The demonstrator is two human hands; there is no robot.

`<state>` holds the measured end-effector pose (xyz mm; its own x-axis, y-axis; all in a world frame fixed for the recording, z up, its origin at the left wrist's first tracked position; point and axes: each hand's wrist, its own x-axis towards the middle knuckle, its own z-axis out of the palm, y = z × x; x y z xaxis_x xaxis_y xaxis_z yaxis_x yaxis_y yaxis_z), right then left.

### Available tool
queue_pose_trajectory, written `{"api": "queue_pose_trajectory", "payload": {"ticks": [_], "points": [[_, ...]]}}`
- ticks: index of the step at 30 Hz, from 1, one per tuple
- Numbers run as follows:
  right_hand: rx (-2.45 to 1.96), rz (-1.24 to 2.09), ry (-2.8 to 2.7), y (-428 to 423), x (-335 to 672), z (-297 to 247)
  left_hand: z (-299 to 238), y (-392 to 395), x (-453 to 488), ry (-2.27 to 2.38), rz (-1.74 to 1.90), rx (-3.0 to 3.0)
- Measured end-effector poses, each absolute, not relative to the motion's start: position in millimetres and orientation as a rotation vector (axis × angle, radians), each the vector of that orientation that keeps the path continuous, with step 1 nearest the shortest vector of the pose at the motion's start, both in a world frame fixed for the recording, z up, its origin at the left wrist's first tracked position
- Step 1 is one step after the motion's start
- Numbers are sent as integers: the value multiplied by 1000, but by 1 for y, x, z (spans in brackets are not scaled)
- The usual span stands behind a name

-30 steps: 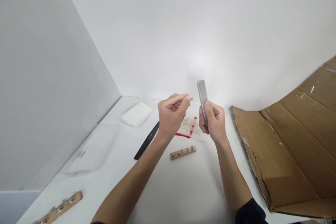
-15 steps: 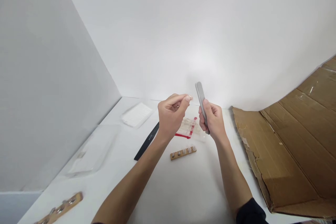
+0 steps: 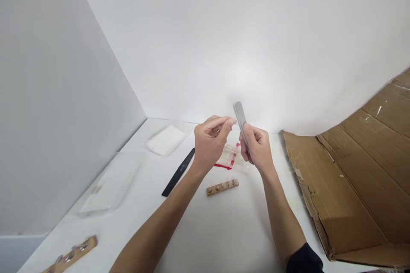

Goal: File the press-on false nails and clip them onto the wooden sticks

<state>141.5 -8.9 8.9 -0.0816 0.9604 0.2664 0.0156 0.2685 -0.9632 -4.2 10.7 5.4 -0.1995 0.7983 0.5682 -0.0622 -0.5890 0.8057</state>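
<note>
My left hand (image 3: pixel 209 143) is closed in a pinch, thumb against forefinger, on a small pale, see-through piece that looks like a false nail tip (image 3: pixel 234 121). Wrapped round the lower part of a grey nail file (image 3: pixel 239 114) is my right hand (image 3: pixel 256 145). The file stands nearly upright, its upper part right beside the nail tip; whether they touch I cannot tell. Below the hands a small wooden stand (image 3: pixel 222 188) lies on the table, carrying several pegs, some with pale pieces on top. A black nail file (image 3: pixel 179 171) lies partly behind my left forearm.
Behind the hands lies a clear packet with red edging (image 3: pixel 226 156). To the left are a white packet (image 3: pixel 166 140), a clear plastic case (image 3: pixel 109 185) and another wooden holder (image 3: pixel 72 256) with metal rounds. A bent cardboard sheet (image 3: pixel 352 187) borders the right side; white walls enclose the back and left.
The grey file in my right hand has moved left, closer to my left fingertips. My left hand has shifted very slightly right. The things on the table lie as before.
</note>
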Motion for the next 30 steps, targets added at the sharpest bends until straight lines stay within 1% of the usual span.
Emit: {"api": "queue_pose_trajectory", "payload": {"ticks": [3,9,13,18,25,30], "points": [[-1001,973,-1333,-9,141,9,5,11,-5,872,1844,1415],[-947,1047,-1365,-5,142,5,7,9,-5,819,1787,1418],[-942,1038,-1256,-2,142,2,9,8,-6,822,1769,1403],[-888,1006,-1328,-4,144,3,10,8,-7,768,1687,1410],[-801,1057,-1532,-8,157,12,12,8,-13,679,1346,1358],[-831,1023,-1552,-8,161,12,11,9,-17,639,1232,1338]]}}
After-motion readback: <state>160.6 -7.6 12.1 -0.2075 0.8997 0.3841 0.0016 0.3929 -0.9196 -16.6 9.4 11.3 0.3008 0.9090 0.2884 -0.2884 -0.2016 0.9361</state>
